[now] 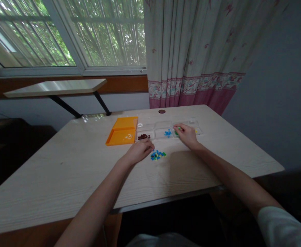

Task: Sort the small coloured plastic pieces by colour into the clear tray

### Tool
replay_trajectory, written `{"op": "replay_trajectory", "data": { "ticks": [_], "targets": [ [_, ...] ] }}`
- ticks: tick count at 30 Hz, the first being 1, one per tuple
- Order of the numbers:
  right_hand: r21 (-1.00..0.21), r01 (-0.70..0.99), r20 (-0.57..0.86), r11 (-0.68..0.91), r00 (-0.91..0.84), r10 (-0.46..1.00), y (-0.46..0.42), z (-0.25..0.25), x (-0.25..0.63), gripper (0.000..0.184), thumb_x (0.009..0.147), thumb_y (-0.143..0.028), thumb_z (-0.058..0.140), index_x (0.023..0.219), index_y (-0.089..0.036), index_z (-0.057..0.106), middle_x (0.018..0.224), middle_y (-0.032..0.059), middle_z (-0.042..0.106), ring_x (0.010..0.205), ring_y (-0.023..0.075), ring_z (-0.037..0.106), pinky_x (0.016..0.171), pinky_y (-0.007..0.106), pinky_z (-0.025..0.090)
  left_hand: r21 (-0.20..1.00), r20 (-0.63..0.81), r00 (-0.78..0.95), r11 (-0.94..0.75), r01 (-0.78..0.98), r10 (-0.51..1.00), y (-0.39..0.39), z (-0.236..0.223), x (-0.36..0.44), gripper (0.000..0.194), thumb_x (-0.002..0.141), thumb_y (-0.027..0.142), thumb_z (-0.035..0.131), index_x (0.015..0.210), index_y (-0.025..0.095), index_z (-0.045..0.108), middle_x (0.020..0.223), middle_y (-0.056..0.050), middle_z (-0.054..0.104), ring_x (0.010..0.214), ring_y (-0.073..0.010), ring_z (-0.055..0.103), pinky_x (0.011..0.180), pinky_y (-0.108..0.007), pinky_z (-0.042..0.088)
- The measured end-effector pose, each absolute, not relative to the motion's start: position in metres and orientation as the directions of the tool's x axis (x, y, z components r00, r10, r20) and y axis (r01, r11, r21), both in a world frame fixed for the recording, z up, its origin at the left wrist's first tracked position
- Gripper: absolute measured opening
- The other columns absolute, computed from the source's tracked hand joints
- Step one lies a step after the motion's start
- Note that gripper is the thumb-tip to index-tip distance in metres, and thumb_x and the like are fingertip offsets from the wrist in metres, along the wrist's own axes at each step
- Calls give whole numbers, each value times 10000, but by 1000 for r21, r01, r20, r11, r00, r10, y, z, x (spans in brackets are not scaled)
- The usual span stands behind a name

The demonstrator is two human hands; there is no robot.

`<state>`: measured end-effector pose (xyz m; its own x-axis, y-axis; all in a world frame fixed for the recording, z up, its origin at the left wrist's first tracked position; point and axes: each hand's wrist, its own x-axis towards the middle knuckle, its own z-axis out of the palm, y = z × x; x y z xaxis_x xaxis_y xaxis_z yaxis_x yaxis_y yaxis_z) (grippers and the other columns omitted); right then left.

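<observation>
Small blue, yellow and green pieces (158, 155) are spread beside the left hand (140, 151), small green pieces (177, 130) beneath the right hand (187, 134); fingers are curled nearly closed, any hold indiscernible.

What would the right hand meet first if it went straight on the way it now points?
Most likely the clear plastic box holding small blue pieces, just left of the right hand's fingertips, though height is unclear and it might pass over.

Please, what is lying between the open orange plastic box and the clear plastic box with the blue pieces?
A clear plastic box holding small dark brown pieces lies there, as the head view shows.
</observation>
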<state>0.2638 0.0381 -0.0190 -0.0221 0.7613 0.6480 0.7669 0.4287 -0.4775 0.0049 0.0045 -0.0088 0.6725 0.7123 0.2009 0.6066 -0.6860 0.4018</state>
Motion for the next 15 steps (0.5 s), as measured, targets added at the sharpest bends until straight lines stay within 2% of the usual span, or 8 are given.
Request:
{"op": "replay_trajectory", "data": {
  "ticks": [6, 11, 15],
  "targets": [
    [-479, 750, 628, 456, -70, 775, 28, -16, 258, 296, 809, -406, 487, 858, -190, 683, 489, -26, 516, 451, 89, 440, 482, 199, 318, 427, 206, 678, -688, 587, 706, 4, -9, 5, 192, 817, 210, 475, 921, 173, 633, 924, -72, 586, 890, -163, 536, 812, -277, 435],
    [-373, 704, 556, 604, -352, 753, 19, -19, 247, 234, 808, -341, 502, 846, -194, 680, 491, -34, 530, 454, 76, 451, 497, 183, 319, 435, 208, 688, -696, 571, 695, 3, -11, 4, 191, 823, 209, 472, 889, 177, 648, 895, -67, 586, 857, -155, 540, 792, -263, 433],
    [-304, 625, 522, 719, -522, 674, 11, -25, 233, 179, 802, -297, 522, 819, -212, 678, 564, -22, 609, 493, 75, 505, 513, 175, 333, 468, 222, 669, -679, 565, 710, 3, -10, 7, 160, 821, 218, 487, 826, 163, 637, 847, -61, 587, 823, -153, 536, 761, -262, 429]
  ]
}}
